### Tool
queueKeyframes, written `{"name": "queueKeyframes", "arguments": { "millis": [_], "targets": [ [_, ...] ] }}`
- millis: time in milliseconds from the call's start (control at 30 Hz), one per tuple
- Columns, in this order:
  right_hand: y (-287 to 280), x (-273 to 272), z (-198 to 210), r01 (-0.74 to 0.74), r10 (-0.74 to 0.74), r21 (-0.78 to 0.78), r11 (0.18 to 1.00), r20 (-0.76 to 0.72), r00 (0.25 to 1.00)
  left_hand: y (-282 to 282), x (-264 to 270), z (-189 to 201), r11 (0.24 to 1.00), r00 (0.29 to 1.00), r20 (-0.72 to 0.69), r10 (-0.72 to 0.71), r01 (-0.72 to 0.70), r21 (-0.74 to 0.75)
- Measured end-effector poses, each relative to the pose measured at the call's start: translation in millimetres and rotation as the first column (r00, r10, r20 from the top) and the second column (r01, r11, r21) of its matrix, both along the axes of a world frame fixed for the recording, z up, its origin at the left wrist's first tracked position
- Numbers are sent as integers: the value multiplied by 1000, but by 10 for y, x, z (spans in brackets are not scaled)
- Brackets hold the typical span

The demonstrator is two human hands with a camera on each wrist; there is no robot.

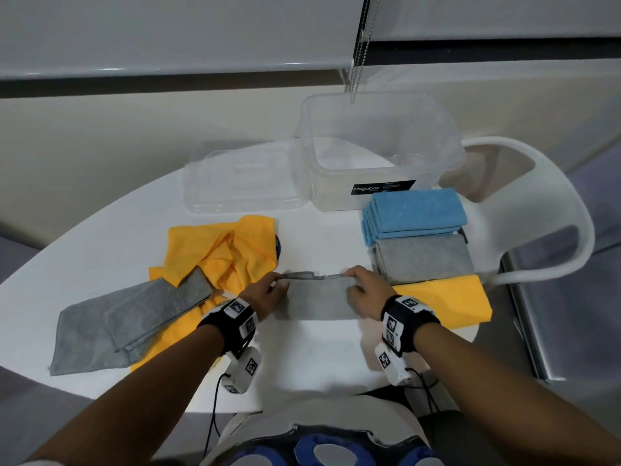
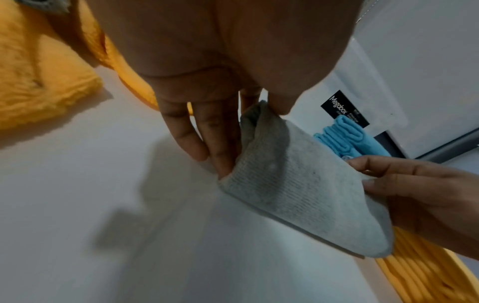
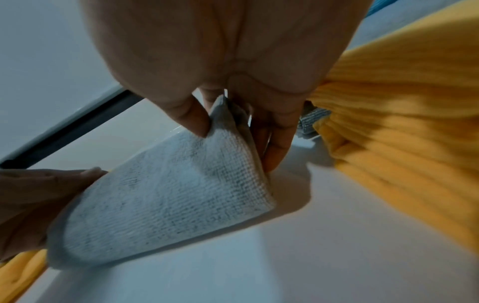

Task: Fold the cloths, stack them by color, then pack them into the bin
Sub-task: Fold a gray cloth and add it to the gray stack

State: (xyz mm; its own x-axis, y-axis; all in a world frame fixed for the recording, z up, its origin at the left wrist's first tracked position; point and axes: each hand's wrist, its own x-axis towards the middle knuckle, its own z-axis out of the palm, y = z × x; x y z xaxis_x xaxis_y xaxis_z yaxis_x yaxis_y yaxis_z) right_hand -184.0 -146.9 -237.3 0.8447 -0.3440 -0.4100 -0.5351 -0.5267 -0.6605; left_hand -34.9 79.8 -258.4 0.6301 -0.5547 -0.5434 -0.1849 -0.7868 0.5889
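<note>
— What's the step here?

— Folding the grey cloth (image 1: 317, 302). The left hand (image 1: 265, 294) and the right hand (image 1: 364, 290) each pinch a far corner of it, thumb against fingers, so each grip is pressed together on the fabric, not spread.

— And where does the cloth sit against those grips?

— It spans between them, top edge held up, the rest draping down toward the person onto the white surface (image 1: 319, 361). In the left wrist view the doubled edge is caught right at the fingertips (image 2: 220, 164).

— How would you do it well?

— I'd say keep both corners level and the edge taut, bring the halves together so the edges line up, then smooth it flat. After that it belongs on the grey stack (image 1: 423, 258), just beside the right hand, between the blue stack (image 1: 416, 215) and the folded yellow cloths (image 1: 447, 299). The clear bin (image 1: 376, 153) stands behind, well apart.
</note>
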Motion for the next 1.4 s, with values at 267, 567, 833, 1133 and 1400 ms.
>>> {"name": "queueKeyframes", "arguments": {
  "millis": [267, 567, 833, 1133, 1400],
  "targets": [
    [-78, 160, -227, -116, 102, -160, 980, -88, 991, -189, 28, -23, 993, 995, 81, -51, 42, 108],
    [-29, 237, -160, -138, 95, -236, 962, -186, 978, -374, 179, -51, 987, 966, 209, -151, 137, 79],
    [354, 114, -155, -526, 480, -382, 760, -217, 850, -377, 156, -146, 979, 945, 255, -204, 191, 75],
    [294, 77, -458, -596, 518, -400, 696, -295, 803, -447, -228, -44, 833, 710, 438, -551, 497, 243],
    [175, -2, -498, -575, 481, -370, 730, -320, 817, -174, -182, -344, 816, 683, 446, -578, 502, 287]
  ]
}}
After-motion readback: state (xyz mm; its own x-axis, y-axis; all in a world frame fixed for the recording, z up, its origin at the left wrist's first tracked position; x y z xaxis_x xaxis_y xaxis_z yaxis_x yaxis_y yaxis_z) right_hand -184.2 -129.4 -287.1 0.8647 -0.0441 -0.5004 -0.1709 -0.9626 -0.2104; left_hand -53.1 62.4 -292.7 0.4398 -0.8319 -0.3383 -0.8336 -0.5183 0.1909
